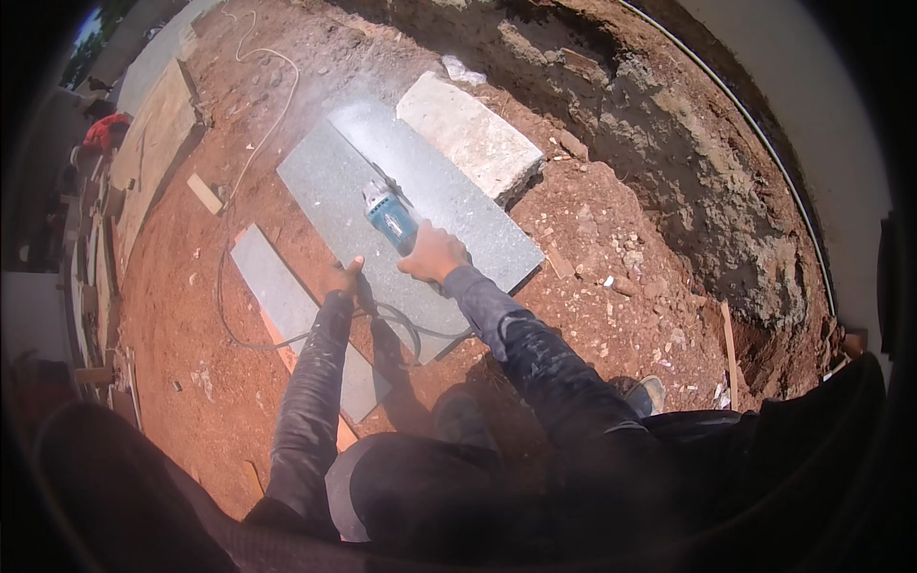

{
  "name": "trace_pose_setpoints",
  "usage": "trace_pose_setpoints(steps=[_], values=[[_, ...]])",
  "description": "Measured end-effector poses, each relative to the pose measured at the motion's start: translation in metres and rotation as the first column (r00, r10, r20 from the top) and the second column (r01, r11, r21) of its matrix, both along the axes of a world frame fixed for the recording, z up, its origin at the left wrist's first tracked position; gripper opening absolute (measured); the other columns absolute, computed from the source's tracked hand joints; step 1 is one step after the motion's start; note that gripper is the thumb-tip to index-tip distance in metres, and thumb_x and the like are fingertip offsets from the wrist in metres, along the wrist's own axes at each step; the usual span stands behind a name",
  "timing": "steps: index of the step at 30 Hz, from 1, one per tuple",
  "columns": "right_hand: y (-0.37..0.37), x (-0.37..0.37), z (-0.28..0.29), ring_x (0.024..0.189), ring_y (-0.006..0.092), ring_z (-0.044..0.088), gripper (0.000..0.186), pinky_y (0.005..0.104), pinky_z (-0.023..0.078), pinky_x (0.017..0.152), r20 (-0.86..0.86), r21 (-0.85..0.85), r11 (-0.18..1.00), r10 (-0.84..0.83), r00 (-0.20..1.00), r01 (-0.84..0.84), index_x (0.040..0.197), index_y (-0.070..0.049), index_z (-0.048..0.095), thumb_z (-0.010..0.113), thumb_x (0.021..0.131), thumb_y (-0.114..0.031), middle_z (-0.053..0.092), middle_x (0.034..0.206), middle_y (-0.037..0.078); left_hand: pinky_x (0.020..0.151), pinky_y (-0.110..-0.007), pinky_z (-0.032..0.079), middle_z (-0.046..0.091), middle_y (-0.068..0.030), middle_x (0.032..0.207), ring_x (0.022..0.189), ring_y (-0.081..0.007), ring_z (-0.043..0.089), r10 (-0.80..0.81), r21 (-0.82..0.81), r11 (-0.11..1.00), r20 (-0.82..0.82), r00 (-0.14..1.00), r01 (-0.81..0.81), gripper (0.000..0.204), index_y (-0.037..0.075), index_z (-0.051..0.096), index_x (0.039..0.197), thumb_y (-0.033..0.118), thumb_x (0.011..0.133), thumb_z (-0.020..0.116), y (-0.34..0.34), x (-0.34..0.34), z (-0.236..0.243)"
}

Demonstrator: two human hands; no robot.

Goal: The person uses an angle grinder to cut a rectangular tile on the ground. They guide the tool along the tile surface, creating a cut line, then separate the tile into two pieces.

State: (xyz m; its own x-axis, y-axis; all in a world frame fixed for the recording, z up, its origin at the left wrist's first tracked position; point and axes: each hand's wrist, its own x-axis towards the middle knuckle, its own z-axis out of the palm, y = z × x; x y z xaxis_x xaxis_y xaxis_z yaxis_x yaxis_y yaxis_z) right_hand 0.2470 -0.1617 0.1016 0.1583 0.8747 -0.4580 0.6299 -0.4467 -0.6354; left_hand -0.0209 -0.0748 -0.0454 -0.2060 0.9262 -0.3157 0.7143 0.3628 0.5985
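My right hand (436, 253) is wrapped round the rear of a blue-green angle grinder (393, 222). The grinder's disc meets a dark straight line on a large grey stone slab (478, 258), and pale dust spreads over the slab's far end. At the slab's left edge is my left hand (341, 277), its thumb stretched out and its other fingers only partly visible; whether it touches the edge is unclear. Just left of that hand, a narrow grey slab strip (277, 272) lies on the ground. A dark cable (250, 344) loops around beneath my left hand.
A thick whitish block (468, 129) sits beyond the slab, beside a deep trench (688, 162) on the right. Boards (158, 143) and a wood offcut (204, 194) lie left. A pale cord (291, 86) crosses the reddish soil. A person in red (103, 134) is far left.
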Motion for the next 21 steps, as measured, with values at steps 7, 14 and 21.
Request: trace_pose_setpoints(steps=[7,14,21], values=[[-0.002,-0.001,0.002,0.109,0.0404,0.064,0.068,0.0456,0.051,0.094,0.008,-0.004,1.0,0.003,1.0,-0.003,0.122,0.003,0.053,0.074,0.069,-0.035,0.066,0.113,0.026,0.07,-0.042,0.052,0.07,-0.0177,0.08,0.073,-0.0293,0.069,0.037,0.029,0.999,-0.004,0.999,-0.037,0.054,-0.005,0.069,0.084,0.046,0.075,0.083,0.008,-0.013,-0.024],[-0.006,-0.003,0.002,0.107,0.0407,0.065,0.067,0.0453,0.051,0.094,-0.001,0.026,1.0,0.003,1.0,-0.003,0.12,0.002,0.053,0.075,0.069,-0.035,0.066,0.111,0.025,0.081,-0.041,0.053,0.071,-0.0226,0.095,0.089,-0.0322,0.07,0.061,0.004,0.998,-0.029,0.998,-0.061,0.063,-0.009,0.068,0.102,0.047,0.075,0.083,0.008,-0.017,-0.02],[-0.014,0.003,-0.004,0.109,0.0401,0.064,0.069,0.0449,0.051,0.094,0.0,0.015,1.0,-0.007,1.0,0.007,0.122,0.002,0.052,0.074,0.069,-0.035,0.066,0.114,0.025,0.093,-0.041,0.051,0.068,-0.027,0.114,0.106,-0.0345,0.068,0.018,-0.151,0.989,0.03,0.999,-0.013,0.075,-0.012,0.062,0.12,0.046,0.076,0.082,0.005,0.0,-0.001]])
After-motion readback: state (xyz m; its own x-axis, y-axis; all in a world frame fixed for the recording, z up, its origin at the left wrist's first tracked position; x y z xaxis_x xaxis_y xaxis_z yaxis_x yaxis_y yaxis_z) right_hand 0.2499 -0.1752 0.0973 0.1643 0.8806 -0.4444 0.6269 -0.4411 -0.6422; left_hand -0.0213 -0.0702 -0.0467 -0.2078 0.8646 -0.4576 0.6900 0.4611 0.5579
